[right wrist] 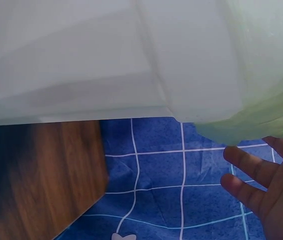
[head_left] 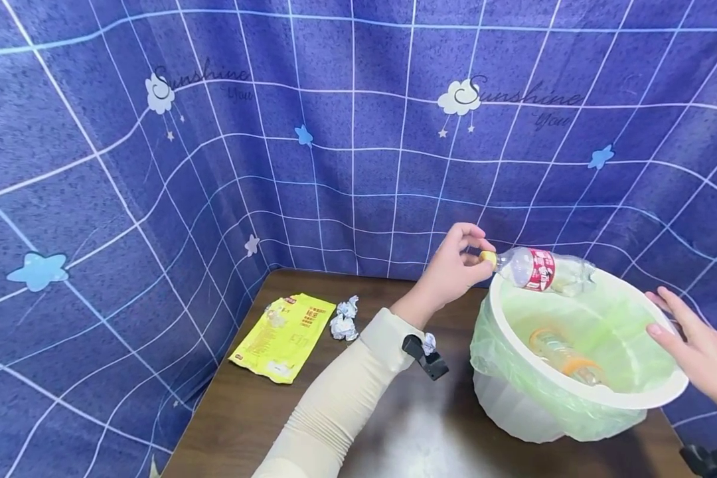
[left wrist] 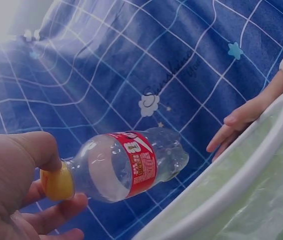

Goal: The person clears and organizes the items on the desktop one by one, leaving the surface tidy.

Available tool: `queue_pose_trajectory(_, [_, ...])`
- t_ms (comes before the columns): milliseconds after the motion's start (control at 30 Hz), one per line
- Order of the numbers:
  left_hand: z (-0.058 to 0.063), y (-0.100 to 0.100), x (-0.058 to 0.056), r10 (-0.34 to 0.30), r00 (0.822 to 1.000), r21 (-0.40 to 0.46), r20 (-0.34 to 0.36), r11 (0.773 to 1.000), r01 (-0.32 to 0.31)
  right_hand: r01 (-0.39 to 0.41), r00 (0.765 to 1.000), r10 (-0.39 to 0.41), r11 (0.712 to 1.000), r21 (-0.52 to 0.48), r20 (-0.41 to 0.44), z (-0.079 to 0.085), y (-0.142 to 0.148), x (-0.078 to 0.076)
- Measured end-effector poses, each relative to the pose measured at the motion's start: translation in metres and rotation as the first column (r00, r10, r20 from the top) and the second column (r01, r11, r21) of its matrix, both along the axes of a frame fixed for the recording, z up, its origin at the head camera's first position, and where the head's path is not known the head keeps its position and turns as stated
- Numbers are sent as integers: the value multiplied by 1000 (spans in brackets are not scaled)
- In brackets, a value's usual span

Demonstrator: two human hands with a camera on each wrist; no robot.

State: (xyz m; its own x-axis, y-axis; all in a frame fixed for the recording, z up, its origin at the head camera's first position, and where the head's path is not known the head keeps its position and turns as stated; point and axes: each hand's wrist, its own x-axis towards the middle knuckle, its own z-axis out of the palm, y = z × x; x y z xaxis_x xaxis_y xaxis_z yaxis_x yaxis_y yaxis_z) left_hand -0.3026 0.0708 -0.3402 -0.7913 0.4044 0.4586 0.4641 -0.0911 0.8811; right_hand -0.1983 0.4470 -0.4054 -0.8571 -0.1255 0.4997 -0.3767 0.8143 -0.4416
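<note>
Bottle (head_left: 542, 269) on its side at the bin's (head_left: 508, 401) far rim, and the left hand (head_left: 448, 269) has it by the yellow cap (left wrist: 57, 182), finger and thumb pinched narrow! Whether it touches the rim, hard to tell. Across the open mouth, the right hand (head_left: 702, 348) spreads wide beside the right rim. Green liner (head_left: 496, 345) folds over that rim; an orange-banded container (head_left: 564, 355) lies inside. All this toward the tabletop's (head_left: 406, 438) right edge. Over left, yellow packet (head_left: 283, 338) near the left edge, crumpled paper (head_left: 344, 320) just beside it, curtain (head_left: 358, 153) rising past the back edge.
</note>
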Motion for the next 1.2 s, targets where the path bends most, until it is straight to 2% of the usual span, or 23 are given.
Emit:
queue_pose_trajectory(233, [-2,5,7,-35,999,-33,-38,999,34,4,1000,-4,1000,-4,-5,-2,0,0])
queue_pose_trajectory(367, [-7,4,6,-47,998,-49,-40,998,45,6,1000,-6,1000,-1,-8,-4,1,0])
queue_pose_trajectory(700, [-22,-13,-7,33,996,-59,-82,998,-37,-10,1000,10,1000,-7,-14,-3,1,-1])
queue_pose_trajectory(800, [-26,-22,-10,46,995,-35,-93,998,-49,-16,1000,15,1000,-10,-16,-2,-1,0])
queue_pose_trajectory(1033, [-23,-59,-2,69,992,-57,-107,995,-76,-9,1000,9,1000,-21,-25,-4,-1,-1])
queue_pose_trajectory(1100, [-29,-71,-4,83,989,-63,-125,994,-91,-9,1000,8,1000,-24,-27,-4,-1,-1])
queue_pose_trajectory(1200, [-45,-88,-9,115,986,-48,-120,991,-121,-10,1000,9,999,-33,-21,-4,-1,-2])
